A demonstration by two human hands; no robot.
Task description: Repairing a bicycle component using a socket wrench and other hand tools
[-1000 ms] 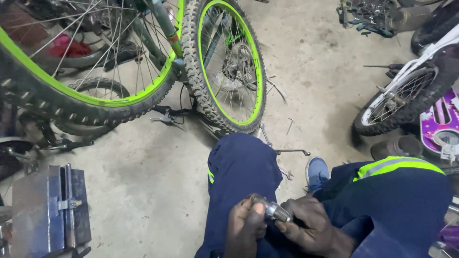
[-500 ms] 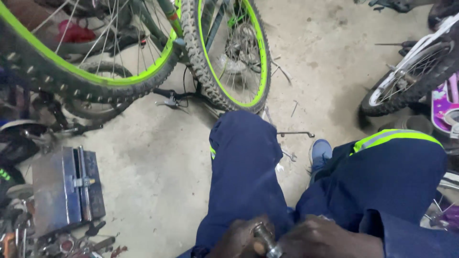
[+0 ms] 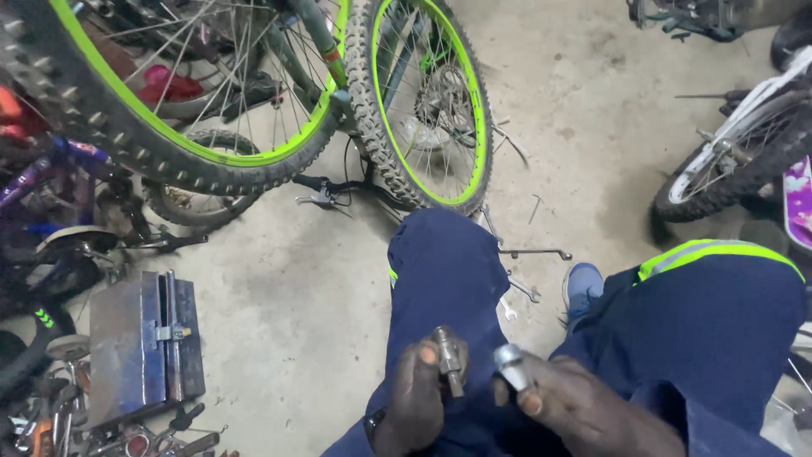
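View: head cam, looking down at a seated person's lap & a concrete workshop floor.
Left hand: bottom centre, over the left thigh; fingers closed round a short dull-metal axle bolt, which points up and tilts slightly.
Right hand: bottom, just right of the left hand; thumb & fingers pinch a small shiny socket-like metal piece.
The two parts: close together but apart, a narrow gap between them, both above the lap.
Legs: dark blue work trousers w/ a hi-vis yellow-green band at the right knee; blue shoe between the knees.
Floor by legs: thin metal rod tools & a spanner lying near the left knee.
Ahead: upside-down bike w/ two knobbly tyres on bright green rims, spokes showing.
Left: blue metal toolbox, lid shut, loose tools in front of it; more bike parts behind.
Right: small bike wheel w/ white frame.
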